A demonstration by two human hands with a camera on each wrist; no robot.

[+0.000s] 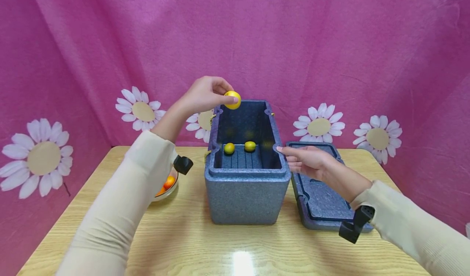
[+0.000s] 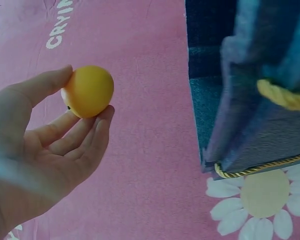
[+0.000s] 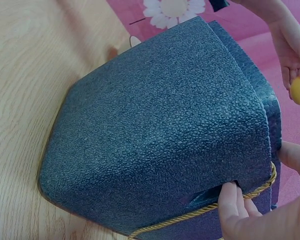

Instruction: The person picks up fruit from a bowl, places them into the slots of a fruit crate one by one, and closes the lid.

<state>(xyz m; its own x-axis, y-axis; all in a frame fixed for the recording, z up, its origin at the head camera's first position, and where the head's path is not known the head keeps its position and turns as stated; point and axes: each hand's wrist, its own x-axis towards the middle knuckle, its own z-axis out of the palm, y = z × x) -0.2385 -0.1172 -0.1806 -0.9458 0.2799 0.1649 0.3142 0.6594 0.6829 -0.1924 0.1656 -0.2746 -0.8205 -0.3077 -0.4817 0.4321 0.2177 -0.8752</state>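
Note:
High over the left rim of a dark grey foam box, my left hand pinches a round yellow fruit between thumb and fingers. The left wrist view shows that fruit at the fingertips, apart from the box. On the grooved floor inside lie two more yellow fruits, one on the left and one on the right. My right hand grips the right wall of the box, thumb on the rim. In the right wrist view its fingers reach into a side recess beside a yellow cord.
To the right of the box lies its grey lid, flat on the wooden table. A bowl with orange fruits stands on the left, partly behind my left sleeve. Pink cloth with daisies hangs behind and at the sides.

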